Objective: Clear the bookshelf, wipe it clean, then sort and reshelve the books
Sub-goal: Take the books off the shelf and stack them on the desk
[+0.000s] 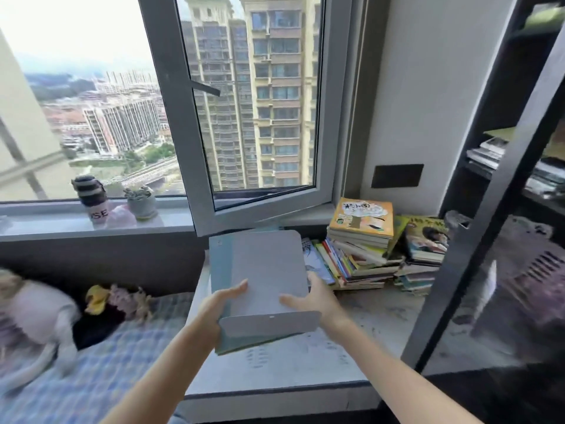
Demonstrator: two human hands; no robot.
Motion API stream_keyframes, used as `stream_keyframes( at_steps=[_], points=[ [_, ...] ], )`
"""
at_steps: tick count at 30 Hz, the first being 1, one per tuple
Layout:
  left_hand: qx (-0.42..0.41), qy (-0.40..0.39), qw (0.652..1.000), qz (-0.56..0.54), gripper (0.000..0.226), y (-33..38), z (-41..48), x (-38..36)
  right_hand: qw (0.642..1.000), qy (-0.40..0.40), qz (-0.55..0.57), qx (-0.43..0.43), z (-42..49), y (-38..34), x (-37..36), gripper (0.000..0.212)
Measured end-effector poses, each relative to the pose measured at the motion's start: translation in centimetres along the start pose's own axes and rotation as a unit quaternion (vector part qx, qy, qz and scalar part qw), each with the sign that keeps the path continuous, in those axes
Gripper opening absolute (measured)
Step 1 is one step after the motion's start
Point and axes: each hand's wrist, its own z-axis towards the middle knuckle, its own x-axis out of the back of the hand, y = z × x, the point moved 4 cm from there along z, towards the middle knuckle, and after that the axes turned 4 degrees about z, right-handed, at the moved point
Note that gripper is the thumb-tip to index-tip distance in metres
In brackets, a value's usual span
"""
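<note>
Dark metal frames the bookshelf (495, 209) at the right, and beside it on the pale window ledge (367, 316) slump the piles of picture books (363, 249). Just left of them, over the ledge, a grey rounded-corner folder (269, 270) lies on a few thin teal books (220, 264): a light but smooth bundle, likely to slide apart, its loose near flap no place to grip. Left hand (218, 304) and right hand (321, 301) clamp its near corners, thumbs on top, which seems the safest hold.

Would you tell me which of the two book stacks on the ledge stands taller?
The left stack, topped by the orange book; the right stack, nearer the bookshelf, ends lower.
</note>
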Motion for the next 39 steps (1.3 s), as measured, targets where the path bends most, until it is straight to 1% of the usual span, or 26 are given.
stream_keyframes(
  at_steps=[2,3,6,9,11,12,14,17,19,20,21,22,23,24,25,26,27,28,29,30,31,33,34,36,37,39],
  points=[
    [-0.017,0.03,0.999,0.004,0.078,0.4,2.0,-0.5,1.0,0.008,0.011,-0.005,1.9,0.8,0.5,0.042],
    [-0.026,0.044,0.999,0.004,0.077,0.8,2.8,-0.8,1.0,0.016,0.014,-0.011,2.9,1.1,0.8,0.039],
    [-0.032,0.054,0.998,0.002,0.06,1.3,5.1,-1.4,0.996,0.064,0.042,-0.046,5.2,2.4,2.0,0.032],
    [0.0,0.067,0.998,0.017,0.056,0.9,7.0,-1.6,0.988,0.114,0.056,-0.087,6.7,3.5,3.3,0.024],
    [0.013,0.084,0.996,0.024,0.039,0.7,8.7,-1.4,0.983,0.141,0.077,-0.091,8.0,3.5,4.9,0.018],
    [0.016,0.088,0.996,0.028,0.034,0.7,9.3,-1.2,0.981,0.154,0.087,-0.083,8.3,3.0,5.8,0.017],
    [0.016,0.102,0.993,0.05,0.034,1.1,11.0,-0.6,0.979,0.182,0.076,-0.05,9.3,2.1,7.8,0.024],
    [0.005,0.147,0.984,0.105,0.031,2.1,13.7,0.3,0.975,0.216,-0.038,0.027,9.7,0.0,10.2,0.029],
    [-0.007,0.176,0.97,0.168,0.033,3.5,15.8,0.4,0.966,0.238,-0.076,0.065,9.7,-1.4,11.4,0.024],
    [-0.025,0.195,0.949,0.247,0.037,4.4,16.9,0.3,0.962,0.25,-0.079,0.081,9.7,-2.3,12.0,0.021],
    [-0.051,0.21,0.907,0.362,0.04,5.5,17.8,-0.1,0.958,0.261,-0.079,0.093,9.6,-3.3,12.6,0.02],
    [-0.086,0.219,0.836,0.496,0.04,6.7,18.6,-1.0,0.953,0.276,-0.072,0.102,9.7,-4.2,13.3,0.021],
    [-0.137,0.219,0.756,0.601,0.039,7.7,19.7,-2.2,0.948,0.291,-0.065,0.108,9.9,-5.0,13.9,0.021],
    [-0.191,0.203,0.689,0.669,0.038,8.2,20.8,-3.5,0.943,0.307,-0.061,0.113,10.1,-5.6,14.6,0.02],
    [-0.235,0.181,0.632,0.716,0.037,8.7,21.5,-5.2,0.938,0.321,-0.061,0.118,10.2,-6.3,15.1,0.018],
    [-0.27,0.155,0.585,0.749,0.034,8.7,22.7,-6.8,0.931,0.338,-0.064,0.121,10.5,-6.9,15.7,0.018],
    [-0.302,0.132,0.548,0.769,0.031,8.6,23.7,-8.3,0.924,0.355,-0.066,0.123,10.6,-7.6,16.3,0.018],
    [-0.339,0.109,0.52,0.777,0.027,8.2,24.6,-9.5,0.918,0.37,-0.066,0.126,10.6,-8.1,16.8,0.018],
    [-0.356,0.08,0.483,0.796,0.028,7.8,25.3,-10.6,0.912,0.384,-0.063,0.129,10.6,-8.6,17.3,0.018],
    [-0.37,0.07,0.451,0.809,0.032,7.6,25.9,-11.5,0.907,0.395,-0.06,0.132,10.5,-9.0,17.8,0.017],
    [-0.39,0.061,0.429,0.812,0.037,7.1,26.9,-12.2,0.902,0.407,-0.053,0.133,10.4,-9.2,18.1,0.017],
    [-0.404,0.047,0.407,0.817,0.04,6.4,28.4,-13.8,0.889,0.437,-0.042,0.13,10.5,-9.2,19.0,0.017],
    [-0.383,0.033,0.4,0.832,0.038,5.7,28.8,-14.4,0.884,0.449,-0.036,0.127,10.5,-9.0,19.3,0.017],
    [-0.31,-0.008,0.403,0.861,0.024,4.2,29.1,-15.4,0.876,0.467,-0.029,0.117,10.5,-8.4,19.7,0.017],
    [-0.289,-0.021,0.381,0.878,0.022,2.9,29.6,-15.8,0.87,0.479,-0.033,0.111,10.4,-8.1,19.9,0.015],
    [-0.243,-0.061,0.361,0.898,0.023,0.5,30.3,-16.1,0.859,0.501,-0.034,0.101,10.3,-7.4,20.3,0.016]
  ],
)
